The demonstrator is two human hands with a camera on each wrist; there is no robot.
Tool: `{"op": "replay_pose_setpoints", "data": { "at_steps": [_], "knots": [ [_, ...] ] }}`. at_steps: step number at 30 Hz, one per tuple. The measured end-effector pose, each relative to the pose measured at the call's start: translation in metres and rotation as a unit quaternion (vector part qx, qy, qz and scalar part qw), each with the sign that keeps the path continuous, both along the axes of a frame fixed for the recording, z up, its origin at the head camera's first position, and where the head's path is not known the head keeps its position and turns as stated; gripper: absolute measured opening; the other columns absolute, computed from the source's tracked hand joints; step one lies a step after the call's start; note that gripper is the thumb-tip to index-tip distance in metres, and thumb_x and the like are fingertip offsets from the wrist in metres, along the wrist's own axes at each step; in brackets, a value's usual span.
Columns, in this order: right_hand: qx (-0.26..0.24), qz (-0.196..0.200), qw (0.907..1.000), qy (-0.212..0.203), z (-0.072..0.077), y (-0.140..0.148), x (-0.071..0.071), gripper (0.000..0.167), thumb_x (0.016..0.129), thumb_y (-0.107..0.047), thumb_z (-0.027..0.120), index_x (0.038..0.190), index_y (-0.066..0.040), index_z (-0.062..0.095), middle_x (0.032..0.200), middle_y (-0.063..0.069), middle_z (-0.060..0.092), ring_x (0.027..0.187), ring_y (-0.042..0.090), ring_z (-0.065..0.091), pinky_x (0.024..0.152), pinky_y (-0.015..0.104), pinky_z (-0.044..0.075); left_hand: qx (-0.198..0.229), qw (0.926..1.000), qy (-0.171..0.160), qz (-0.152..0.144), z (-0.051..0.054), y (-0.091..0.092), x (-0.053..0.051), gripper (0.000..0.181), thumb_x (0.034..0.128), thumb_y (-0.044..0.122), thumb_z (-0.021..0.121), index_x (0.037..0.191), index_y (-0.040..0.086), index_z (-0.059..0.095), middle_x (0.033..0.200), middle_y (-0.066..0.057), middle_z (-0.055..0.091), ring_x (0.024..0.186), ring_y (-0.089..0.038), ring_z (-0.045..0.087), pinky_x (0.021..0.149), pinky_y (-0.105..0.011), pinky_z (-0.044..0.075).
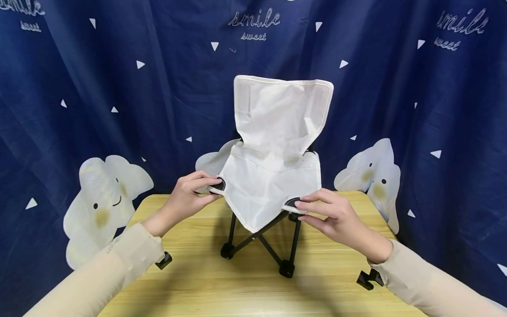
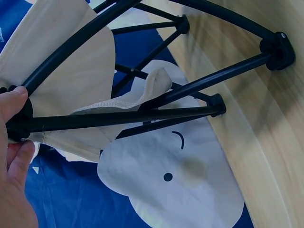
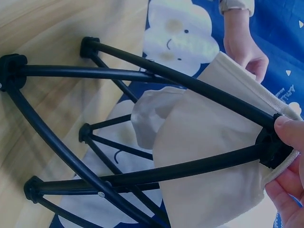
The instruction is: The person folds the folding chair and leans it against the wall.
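- So the little folding chair (image 1: 273,174) stood upright on the wooden table (image 1: 190,273), long axis running up and down, backrest (image 1: 283,105) on the far side.
- Its white seat (image 1: 257,189) faced the person, turned a touch toward their left, front edge dipping to a point in the middle.
- Left hand (image 1: 194,191) was pinching the seat's left front corner, right hand (image 1: 332,211) had the right one, so the chair sat between them.
- Wrist views showed each thumb right at the black joint (image 3: 273,147) of its corner.
- Blue curtain (image 1: 178,66) hung just behind the table's far edge; tabletop stretched out either side of the black legs (image 1: 294,242), plus a wide strip toward the person.
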State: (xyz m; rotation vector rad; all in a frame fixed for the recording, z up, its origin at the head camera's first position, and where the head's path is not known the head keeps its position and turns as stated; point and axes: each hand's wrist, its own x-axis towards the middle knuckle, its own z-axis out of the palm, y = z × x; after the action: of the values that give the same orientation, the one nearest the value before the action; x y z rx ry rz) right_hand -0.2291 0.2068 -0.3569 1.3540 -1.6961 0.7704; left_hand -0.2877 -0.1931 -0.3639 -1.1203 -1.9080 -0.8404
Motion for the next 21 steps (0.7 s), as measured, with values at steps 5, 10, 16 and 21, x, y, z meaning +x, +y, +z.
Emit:
{"op": "replay_pose_setpoints", "data": {
  "at_steps": [5, 10, 16, 21],
  "knots": [
    [-0.004, -0.007, 1.0, 0.001, 0.001, -0.001, -0.002, 0.028, 0.106, -0.031, 0.073, 0.107, -0.006, 0.084, 0.098, 0.013, 0.079, 0.083, 0.026, 0.074, 0.071, 0.029, 0.06, 0.002, 1.0, -0.005, -0.003, 0.002, 0.002, -0.001, 0.043, 0.0645, -0.013, 0.097, 0.103, 0.002, 0.085, 0.096, -0.011, 0.08, 0.087, -0.027, 0.076, 0.083, -0.014, 0.058],
    [-0.007, -0.009, 0.9999, 0.003, 0.003, -0.002, -0.003, 0.027, 0.106, -0.031, 0.074, 0.106, -0.006, 0.085, 0.098, 0.013, 0.08, 0.083, 0.027, 0.075, 0.072, 0.03, 0.06, 0.007, 0.9999, -0.011, -0.001, 0.004, 0.005, 0.001, 0.042, 0.0651, -0.013, 0.097, 0.102, 0.002, 0.085, 0.097, -0.012, 0.08, 0.089, -0.029, 0.076, 0.087, -0.012, 0.057],
    [-0.008, -0.009, 0.9999, 0.006, 0.006, -0.005, -0.005, 0.028, 0.105, -0.03, 0.075, 0.105, -0.004, 0.085, 0.098, 0.013, 0.081, 0.082, 0.027, 0.076, 0.07, 0.028, 0.06, 0.01, 0.9997, -0.021, -0.002, 0.007, 0.009, 0.002, 0.04, 0.0667, -0.012, 0.097, 0.102, 0.002, 0.085, 0.097, -0.013, 0.08, 0.091, -0.03, 0.076, 0.092, -0.01, 0.055],
    [-0.007, -0.012, 0.9999, 0.006, 0.008, -0.006, -0.006, 0.029, 0.105, -0.031, 0.074, 0.105, -0.004, 0.085, 0.099, 0.013, 0.081, 0.083, 0.028, 0.076, 0.072, 0.028, 0.061, 0.011, 0.9996, -0.027, -0.008, 0.01, 0.011, 0.002, 0.039, 0.0675, -0.012, 0.096, 0.102, 0.001, 0.084, 0.097, -0.013, 0.079, 0.091, -0.03, 0.076, 0.093, -0.009, 0.054]
  ]
}}
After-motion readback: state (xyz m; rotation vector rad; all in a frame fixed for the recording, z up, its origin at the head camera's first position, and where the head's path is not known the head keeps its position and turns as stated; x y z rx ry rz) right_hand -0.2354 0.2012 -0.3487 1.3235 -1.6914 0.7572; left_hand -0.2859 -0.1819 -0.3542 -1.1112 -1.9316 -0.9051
